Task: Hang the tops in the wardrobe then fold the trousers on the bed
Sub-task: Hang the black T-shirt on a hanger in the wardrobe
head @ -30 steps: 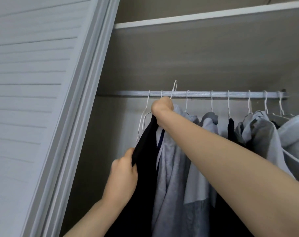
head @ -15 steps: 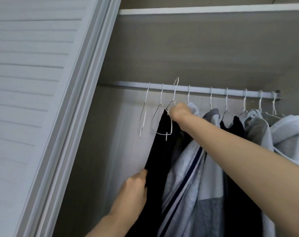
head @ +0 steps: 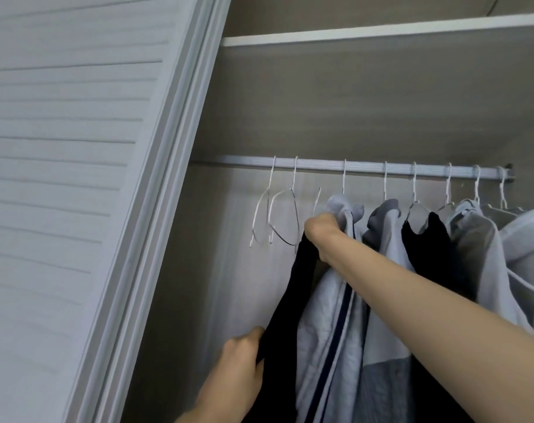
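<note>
Hanging the tops is the step in hand, judging by the wardrobe rail (head: 366, 167) ahead. Beside the louvred door (head: 76, 178) at the left edge, the left hand (head: 238, 374) is closed on the lower edge of a black top (head: 293, 297), pinching the cloth. Near the rail's left end two empty hangers (head: 278, 215) dangle. Just right of them the right hand (head: 323, 232) is fisted around the top's shoulder and its wire hanger (head: 317, 199), whose hook sits below the rail, not on it. A pale grey striped garment (head: 336, 315) hangs touching the black one, with more clothes rightward. Next the hook must be raised over the rail into the gap between the empty hangers and the grey garment, then both hands let go.
</note>
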`<act>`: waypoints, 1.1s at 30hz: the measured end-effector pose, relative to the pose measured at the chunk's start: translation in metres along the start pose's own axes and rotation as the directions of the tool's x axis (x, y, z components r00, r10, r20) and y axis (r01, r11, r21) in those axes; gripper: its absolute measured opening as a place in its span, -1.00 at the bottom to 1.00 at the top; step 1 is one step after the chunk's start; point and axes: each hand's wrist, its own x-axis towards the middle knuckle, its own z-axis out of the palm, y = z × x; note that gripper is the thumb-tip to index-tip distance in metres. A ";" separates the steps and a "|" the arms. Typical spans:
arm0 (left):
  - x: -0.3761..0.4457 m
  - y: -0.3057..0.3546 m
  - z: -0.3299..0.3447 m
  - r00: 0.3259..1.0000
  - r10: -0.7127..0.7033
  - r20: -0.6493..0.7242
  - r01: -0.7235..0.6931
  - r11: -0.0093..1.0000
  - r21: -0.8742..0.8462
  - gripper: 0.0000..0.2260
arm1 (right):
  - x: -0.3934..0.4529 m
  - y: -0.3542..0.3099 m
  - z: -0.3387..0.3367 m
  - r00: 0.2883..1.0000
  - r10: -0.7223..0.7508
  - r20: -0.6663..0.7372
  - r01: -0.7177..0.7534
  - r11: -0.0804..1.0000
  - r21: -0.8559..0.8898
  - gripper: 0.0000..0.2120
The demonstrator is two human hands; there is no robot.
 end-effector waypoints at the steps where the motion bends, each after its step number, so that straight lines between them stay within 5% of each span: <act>1: 0.001 0.001 -0.002 1.000 0.006 -0.006 -0.006 1.000 -0.006 -0.74 | -0.002 -0.001 0.000 0.998 -0.043 -0.041 0.043 0.999 0.001 -0.60; 3: 0.004 0.003 -0.005 0.999 0.018 -0.028 -0.018 1.000 -0.005 -0.72 | -0.009 -0.006 -0.014 0.993 0.096 -0.072 -0.040 0.831 0.555 -0.64; 4: 0.006 0.004 -0.006 0.999 0.026 -0.041 -0.026 1.000 -0.003 -0.74 | -0.011 -0.003 -0.017 0.989 0.063 -0.136 0.030 0.805 0.593 -0.65; 7: 0.012 0.011 -0.007 0.995 0.043 -0.092 -0.046 0.999 -0.021 -0.84 | -0.010 -0.010 -0.036 0.963 0.052 -0.264 0.098 0.847 0.523 -0.70; 12: 0.032 0.026 -0.007 0.986 0.036 -0.163 -0.039 0.999 -0.016 -0.98 | 0.016 -0.014 -0.057 0.958 0.089 -0.271 0.044 0.892 0.450 -0.72; 24: 0.013 0.003 0.012 0.988 -0.037 -0.149 0.025 0.997 -0.078 -0.84 | 0.025 -0.009 -0.031 0.980 0.086 -0.180 0.016 0.867 0.498 -0.61; 33: -0.019 0.017 0.021 0.980 -0.095 -0.177 0.086 0.995 -0.057 -0.84 | -0.055 0.023 -0.011 0.953 -0.197 -0.231 0.290 0.816 0.500 -0.53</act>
